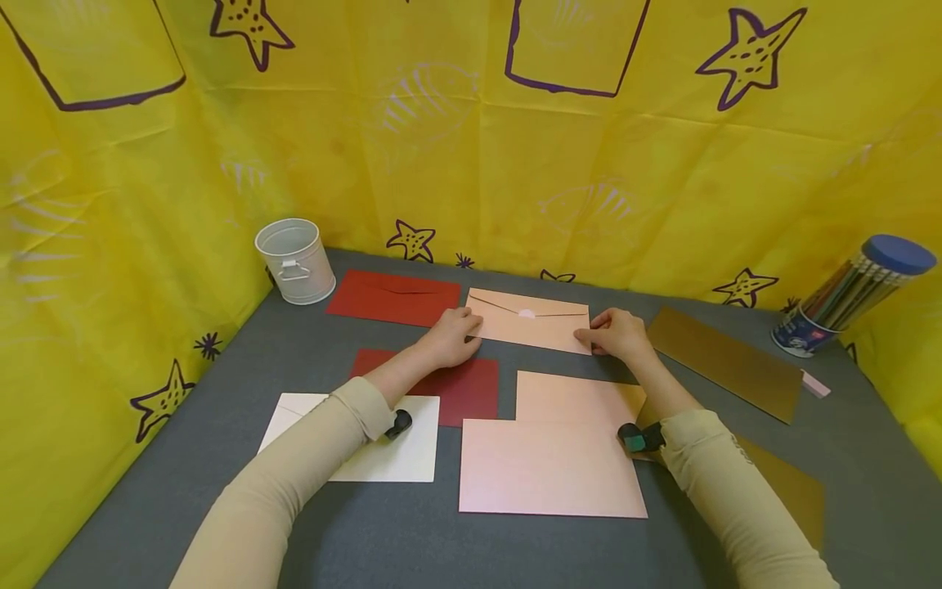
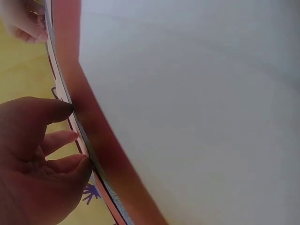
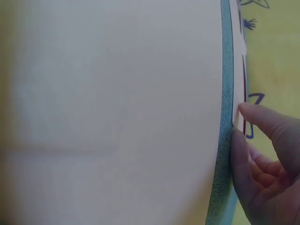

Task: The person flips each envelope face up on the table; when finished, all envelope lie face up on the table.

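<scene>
A peach envelope (image 1: 508, 323) lies on the dark grey table, its flap side up with a small whitish round spot at the flap's point. My left hand (image 1: 452, 337) holds its left edge, fingertips on the lower left corner. At the opposite end, the right hand (image 1: 618, 334) pinches the right edge, thumb over the paper. Both hands' fingers are bent at the edge in the wrist views. To the left is a red envelope (image 1: 390, 296). A darker red one (image 1: 464, 388) lies below the left hand, partly covered by a white envelope (image 1: 397, 454) under the left forearm.
Two overlapping pale peach envelopes (image 1: 548, 470) lie in front. Brown envelopes (image 1: 728, 364) are on the right, one partly behind the right forearm, with a small pink block (image 1: 815, 383) beside them. A white bucket (image 1: 296, 262) stands back left; a blue-lidded pencil tub (image 1: 846, 294) stands right.
</scene>
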### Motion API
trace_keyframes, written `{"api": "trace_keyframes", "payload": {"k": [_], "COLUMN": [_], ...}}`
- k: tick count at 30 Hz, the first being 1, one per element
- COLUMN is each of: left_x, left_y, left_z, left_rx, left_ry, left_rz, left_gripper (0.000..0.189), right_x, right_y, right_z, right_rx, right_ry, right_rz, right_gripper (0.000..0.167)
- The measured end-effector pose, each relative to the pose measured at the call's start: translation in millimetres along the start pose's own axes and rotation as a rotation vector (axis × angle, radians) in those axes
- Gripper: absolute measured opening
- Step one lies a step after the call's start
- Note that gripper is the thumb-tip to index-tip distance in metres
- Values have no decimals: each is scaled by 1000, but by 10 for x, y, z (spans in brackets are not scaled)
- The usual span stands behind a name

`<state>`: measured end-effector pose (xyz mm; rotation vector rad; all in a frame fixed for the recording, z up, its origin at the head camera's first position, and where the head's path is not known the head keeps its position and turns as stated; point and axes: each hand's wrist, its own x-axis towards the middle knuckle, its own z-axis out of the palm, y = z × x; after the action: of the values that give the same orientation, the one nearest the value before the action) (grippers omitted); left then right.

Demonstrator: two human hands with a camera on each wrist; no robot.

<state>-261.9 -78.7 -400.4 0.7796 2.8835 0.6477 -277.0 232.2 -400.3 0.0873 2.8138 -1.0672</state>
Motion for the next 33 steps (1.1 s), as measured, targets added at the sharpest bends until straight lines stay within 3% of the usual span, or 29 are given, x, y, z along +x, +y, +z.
{"api": "trace_keyframes", "payload": {"k": [11,24,33], "left_x": [26,34,8], "left_y": [81,70,33], "left_z": [21,37,10], "left_rx": [81,100,19], "left_ry": [-124,-133,-124], "left_rz": [-80,-82,-64], "left_gripper": [55,57,58], "right_x": [11,28,-74], "right_y": [-15,0,83], "right_z": [-8,-57,-160], "right_rx": [-10,132,179], "right_ry": [-9,-84,-187], "right_rz": [2,28,-69], "right_gripper": [48,52,56]}}
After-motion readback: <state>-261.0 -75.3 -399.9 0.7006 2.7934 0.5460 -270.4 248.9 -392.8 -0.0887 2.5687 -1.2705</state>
